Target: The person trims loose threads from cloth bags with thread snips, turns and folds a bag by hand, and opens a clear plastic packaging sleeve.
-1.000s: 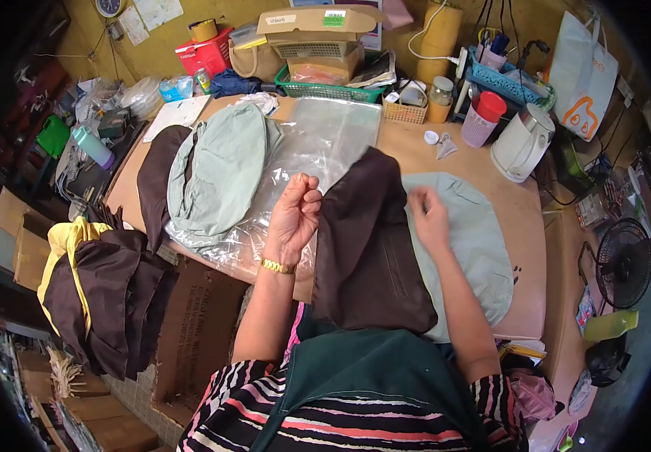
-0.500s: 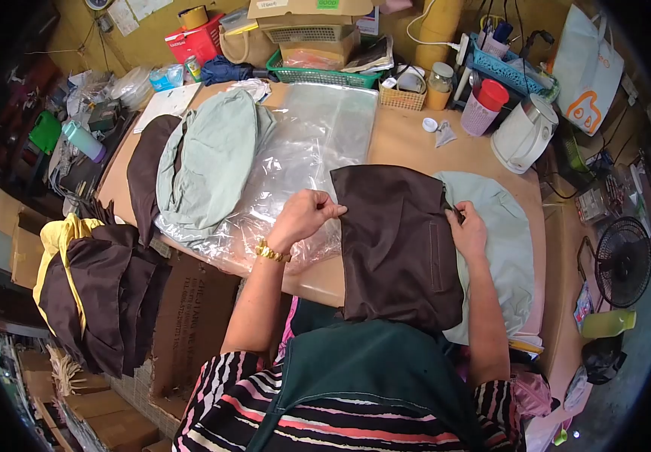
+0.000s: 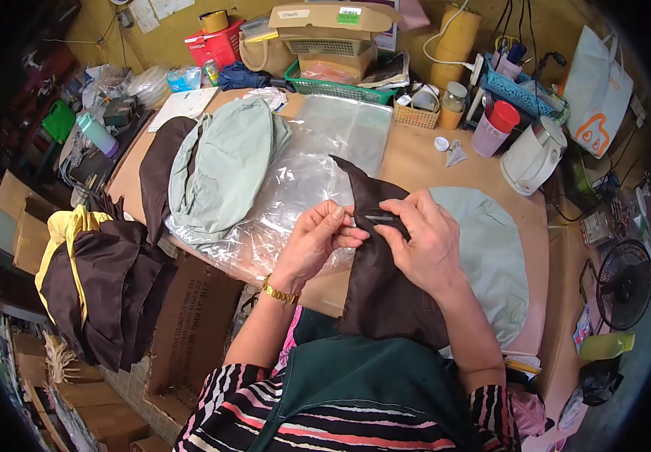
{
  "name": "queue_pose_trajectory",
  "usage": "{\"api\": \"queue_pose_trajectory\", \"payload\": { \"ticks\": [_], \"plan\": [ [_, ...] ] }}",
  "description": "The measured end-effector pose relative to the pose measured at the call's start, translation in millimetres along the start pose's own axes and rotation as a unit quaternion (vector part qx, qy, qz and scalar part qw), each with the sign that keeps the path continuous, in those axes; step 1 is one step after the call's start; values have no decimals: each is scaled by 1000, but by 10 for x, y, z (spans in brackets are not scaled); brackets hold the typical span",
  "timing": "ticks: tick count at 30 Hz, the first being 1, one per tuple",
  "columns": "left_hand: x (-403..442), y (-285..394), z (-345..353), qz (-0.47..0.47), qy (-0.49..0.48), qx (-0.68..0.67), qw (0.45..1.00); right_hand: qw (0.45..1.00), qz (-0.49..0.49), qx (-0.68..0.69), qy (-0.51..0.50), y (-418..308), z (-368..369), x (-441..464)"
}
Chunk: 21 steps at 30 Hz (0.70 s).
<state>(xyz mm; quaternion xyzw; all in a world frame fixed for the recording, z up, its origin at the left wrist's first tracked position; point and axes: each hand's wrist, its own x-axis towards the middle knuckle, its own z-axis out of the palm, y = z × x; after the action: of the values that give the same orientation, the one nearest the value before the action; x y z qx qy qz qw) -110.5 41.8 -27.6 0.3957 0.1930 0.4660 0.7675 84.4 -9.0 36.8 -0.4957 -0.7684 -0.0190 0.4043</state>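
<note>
A dark brown fabric piece (image 3: pixel 386 290) with a stitched slit lies over the table's front edge and my lap. My left hand (image 3: pixel 324 232) is closed in a pinch on its left edge, part of which is lifted and folded. My right hand (image 3: pixel 427 237) is closed around small thread snips (image 3: pixel 379 218), their slim tips pointing left, close to my left fingertips. Any thread there is too small to make out. Under and to the right of the brown fabric lies a pale green fabric piece (image 3: pixel 487 264).
Clear plastic bags (image 3: pixel 340 139) cover the table's middle. Pale green fabric (image 3: pixel 220 166) and brown fabric (image 3: pixel 161 169) are heaped at left. More brown cloth (image 3: pixel 103 290) hangs beyond the left edge. A white kettle (image 3: pixel 533 157) and a pink cup (image 3: pixel 495 129) stand back right.
My right hand has moved left across the brown fabric, bringing the snips beside my left hand. The fabric's upper edge is now folded and bunched. My left hand has shifted slightly down and right.
</note>
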Motion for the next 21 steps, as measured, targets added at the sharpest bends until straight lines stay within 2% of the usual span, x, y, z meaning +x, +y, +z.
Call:
{"api": "queue_pose_trajectory", "payload": {
  "ticks": [9, 16, 18, 19, 21],
  "plan": [
    [-19, -4, 97, 14, -9, 25, 1000, 997, -68, -43, 1, -151, -55, 100],
    [-35, 5, 146, 18, -12, 57, 998, 996, -86, -29, 18, -76, 61, 56],
    [-12, 11, 119, 12, -10, 47, 999, 994, 40, 86, 60, -4, 123, 20],
    [-6, 4, 95, 4, -7, 35, 999, 994, 41, 87, 59, 97, 193, 1],
    [49, -63, -43, -4, 15, 74, 997, 979, 170, 37, 106, 469, 412, -126]
  ]
}}
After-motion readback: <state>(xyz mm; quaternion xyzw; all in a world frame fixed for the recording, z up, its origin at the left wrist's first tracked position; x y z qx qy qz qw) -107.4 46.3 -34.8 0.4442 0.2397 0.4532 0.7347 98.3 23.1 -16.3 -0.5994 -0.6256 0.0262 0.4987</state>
